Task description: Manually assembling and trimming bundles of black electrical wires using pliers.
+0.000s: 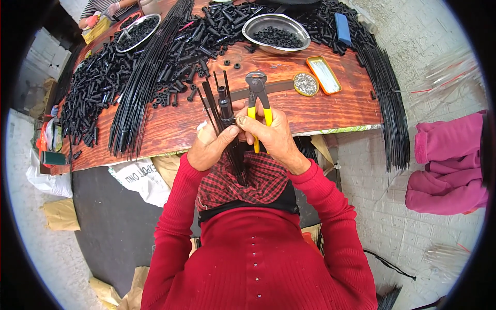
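Note:
Closed around a bundle of thin black rods [237,161], which look like umbrella ribs, is my left hand [211,147]. A black plastic tube [225,107], like an umbrella runner, stands upright among the rods. My right hand [279,137] keeps a pair of end-cutting pincers [257,88] with yellow handles in its palm, jaws pointing away from me. Its thumb and forefinger also reach the base of the tube, beside my left thumb; what they pinch there is too small to make out. The lower rods hang over the checked cloth [212,188] on my lap.
The wooden table [330,111] bears heaps of black tubes [85,98], long rod bundles [137,88] and a metal bowl [251,32] of small black parts. A round tin [306,84], a yellow-rimmed box [324,75] and a blue block [342,29] lie right. Another person's gloved hand [112,9] is far left.

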The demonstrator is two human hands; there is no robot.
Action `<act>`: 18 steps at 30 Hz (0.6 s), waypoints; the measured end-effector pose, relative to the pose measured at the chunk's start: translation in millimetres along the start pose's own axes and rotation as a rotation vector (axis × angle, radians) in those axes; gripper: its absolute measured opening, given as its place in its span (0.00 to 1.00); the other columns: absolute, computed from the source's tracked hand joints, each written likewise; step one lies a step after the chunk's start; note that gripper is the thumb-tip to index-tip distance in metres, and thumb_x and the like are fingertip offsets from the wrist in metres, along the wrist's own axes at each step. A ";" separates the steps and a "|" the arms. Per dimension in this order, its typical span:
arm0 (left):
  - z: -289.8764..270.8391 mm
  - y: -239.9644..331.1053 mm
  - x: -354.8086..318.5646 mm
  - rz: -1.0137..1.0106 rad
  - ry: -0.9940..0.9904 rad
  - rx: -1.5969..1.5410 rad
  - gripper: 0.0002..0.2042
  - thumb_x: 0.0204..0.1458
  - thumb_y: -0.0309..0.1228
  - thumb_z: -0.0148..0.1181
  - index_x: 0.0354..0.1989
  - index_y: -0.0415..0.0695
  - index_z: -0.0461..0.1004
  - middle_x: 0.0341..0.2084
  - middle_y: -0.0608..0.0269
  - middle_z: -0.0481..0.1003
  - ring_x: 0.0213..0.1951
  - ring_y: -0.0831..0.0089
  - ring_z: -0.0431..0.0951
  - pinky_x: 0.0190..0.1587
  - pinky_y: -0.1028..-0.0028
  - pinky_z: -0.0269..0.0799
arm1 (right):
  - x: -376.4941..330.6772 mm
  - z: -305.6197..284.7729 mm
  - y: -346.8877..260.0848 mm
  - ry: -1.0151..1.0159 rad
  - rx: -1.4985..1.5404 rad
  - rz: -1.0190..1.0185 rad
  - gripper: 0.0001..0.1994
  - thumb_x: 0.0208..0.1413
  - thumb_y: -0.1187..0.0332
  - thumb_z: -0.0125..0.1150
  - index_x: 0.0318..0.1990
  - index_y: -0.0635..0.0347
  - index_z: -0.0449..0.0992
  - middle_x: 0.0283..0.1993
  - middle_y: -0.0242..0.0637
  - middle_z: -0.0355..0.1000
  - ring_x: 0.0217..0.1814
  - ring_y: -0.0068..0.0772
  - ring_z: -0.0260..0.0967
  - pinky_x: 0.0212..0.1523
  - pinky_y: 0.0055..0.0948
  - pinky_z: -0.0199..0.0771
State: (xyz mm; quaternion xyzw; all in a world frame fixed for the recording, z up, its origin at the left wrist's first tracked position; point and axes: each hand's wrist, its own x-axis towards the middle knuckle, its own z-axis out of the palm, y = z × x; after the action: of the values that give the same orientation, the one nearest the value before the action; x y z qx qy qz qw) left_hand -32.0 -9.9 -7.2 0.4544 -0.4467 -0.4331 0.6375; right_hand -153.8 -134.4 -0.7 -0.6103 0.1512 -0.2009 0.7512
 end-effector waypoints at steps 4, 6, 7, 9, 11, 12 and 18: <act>3.8 -0.6 -0.9 0.001 0.108 0.077 0.22 0.61 0.32 0.52 0.60 0.34 0.60 0.43 0.61 0.73 0.44 0.75 0.72 0.50 0.74 0.67 | -2.5 2.4 -5.5 0.022 -0.052 -0.017 0.10 0.58 0.70 0.58 0.45 0.67 0.74 0.27 0.30 0.70 0.23 0.15 0.65 0.25 0.17 0.67; 3.8 -3.1 -1.1 -0.002 0.123 0.110 0.21 0.61 0.31 0.52 0.60 0.34 0.60 0.43 0.61 0.73 0.44 0.75 0.72 0.50 0.74 0.67 | -4.8 5.8 -10.3 0.084 -0.129 -0.076 0.09 0.57 0.73 0.59 0.43 0.66 0.76 0.27 0.29 0.70 0.25 0.14 0.66 0.26 0.17 0.68; 4.2 -4.1 -0.9 0.023 0.138 0.154 0.21 0.61 0.30 0.52 0.60 0.34 0.60 0.43 0.61 0.73 0.44 0.74 0.72 0.50 0.73 0.67 | -3.1 6.1 -9.1 0.084 -0.129 -0.075 0.09 0.57 0.73 0.59 0.43 0.66 0.76 0.27 0.29 0.70 0.25 0.14 0.66 0.26 0.17 0.68; 5.1 -5.2 -1.1 0.049 0.151 0.198 0.21 0.61 0.30 0.52 0.60 0.34 0.60 0.43 0.60 0.73 0.45 0.74 0.72 0.50 0.73 0.67 | 1.2 4.8 -6.6 0.155 -0.459 -0.411 0.08 0.56 0.75 0.59 0.42 0.65 0.77 0.26 0.28 0.70 0.26 0.14 0.66 0.27 0.17 0.68; 4.5 -5.5 -2.8 0.067 0.127 0.280 0.19 0.61 0.24 0.47 0.60 0.37 0.59 0.50 0.56 0.71 0.53 0.71 0.70 0.56 0.72 0.65 | 1.9 3.5 -6.8 0.151 -0.491 -0.432 0.08 0.55 0.75 0.59 0.42 0.66 0.77 0.27 0.28 0.70 0.27 0.13 0.66 0.27 0.17 0.68; 3.8 -7.4 -3.1 0.066 0.128 0.279 0.19 0.61 0.24 0.47 0.60 0.37 0.59 0.50 0.56 0.71 0.53 0.71 0.70 0.56 0.72 0.65 | 1.7 3.2 -7.0 0.145 -0.523 -0.453 0.09 0.55 0.76 0.59 0.43 0.66 0.77 0.27 0.27 0.70 0.27 0.13 0.66 0.27 0.17 0.69; 9.4 -4.5 0.4 0.045 0.179 0.420 0.18 0.60 0.23 0.48 0.58 0.38 0.61 0.46 0.54 0.74 0.48 0.68 0.75 0.51 0.71 0.69 | 2.9 3.8 -3.7 0.157 -0.299 -0.166 0.10 0.54 0.76 0.60 0.44 0.67 0.77 0.31 0.27 0.71 0.30 0.13 0.66 0.29 0.19 0.71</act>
State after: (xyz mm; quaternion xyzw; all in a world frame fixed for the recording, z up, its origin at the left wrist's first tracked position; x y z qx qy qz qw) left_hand -41.6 -13.0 -9.7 0.6036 -0.4787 -0.2745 0.5755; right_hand -149.9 -133.1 3.8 -0.7079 0.1864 -0.2846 0.6190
